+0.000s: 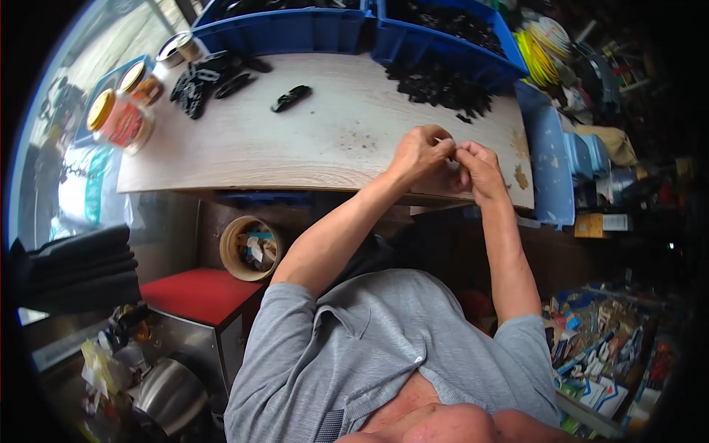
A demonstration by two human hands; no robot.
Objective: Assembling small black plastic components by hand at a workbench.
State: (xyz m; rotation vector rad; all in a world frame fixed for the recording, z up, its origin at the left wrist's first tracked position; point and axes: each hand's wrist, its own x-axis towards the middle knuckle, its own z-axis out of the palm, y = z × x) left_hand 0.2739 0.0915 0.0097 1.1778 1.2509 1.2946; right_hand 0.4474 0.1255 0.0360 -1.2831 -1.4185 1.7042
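Note:
My left hand (422, 153) and my right hand (479, 169) meet above the front edge of the pale wooden table (244, 159), right of its middle. The fingertips of both hands are pinched together and touch or nearly touch. Whatever sits between them is too small or too hidden to make out. Beyond my hands, a heap of small black pieces (436, 87) is spread over the tabletop. One black elongated piece (291, 98) lies alone left of the middle. Farther left is a pile of similar black pieces (198, 85).
Two blue bins (281, 33) (443, 44) of black parts stand along the far edge. Jars with yellow lids (122, 118) and an open tin (171, 52) are at the left. A round bin (229, 247) of scraps and a red-topped cabinet (199, 294) stand below left.

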